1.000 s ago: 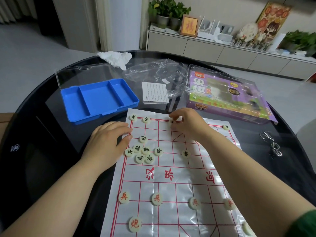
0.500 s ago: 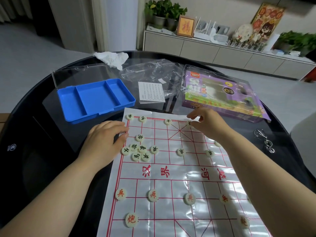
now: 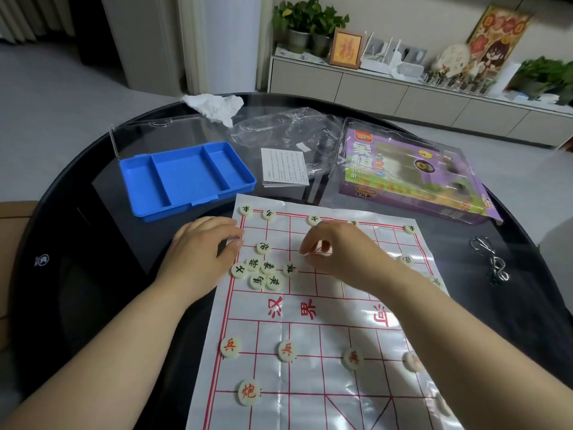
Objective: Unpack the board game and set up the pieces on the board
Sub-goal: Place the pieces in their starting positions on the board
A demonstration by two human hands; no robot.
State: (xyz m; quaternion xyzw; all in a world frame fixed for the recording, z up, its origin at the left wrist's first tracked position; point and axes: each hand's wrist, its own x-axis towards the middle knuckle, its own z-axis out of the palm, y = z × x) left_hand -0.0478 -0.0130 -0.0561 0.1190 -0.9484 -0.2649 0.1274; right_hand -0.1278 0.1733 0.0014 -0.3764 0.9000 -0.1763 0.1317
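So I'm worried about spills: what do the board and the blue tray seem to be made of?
The board looks like a thin glossy plastic sheet, possibly coated paper: it shows fold creases and glare. The blue tray looks like rigid moulded plastic, smooth with a dull sheen, with the dividers formed in one piece.

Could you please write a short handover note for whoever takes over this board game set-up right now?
Left hand: open, rests on the board's left edge.
Right hand: fingers curled low over the far half; whether they pinch a piece is hidden.
Done: board unfolded; red pieces stand on the near half; several black pieces sit on the far row.
Left: five loose black pieces bunched by the left hand need places; the far row has gaps.
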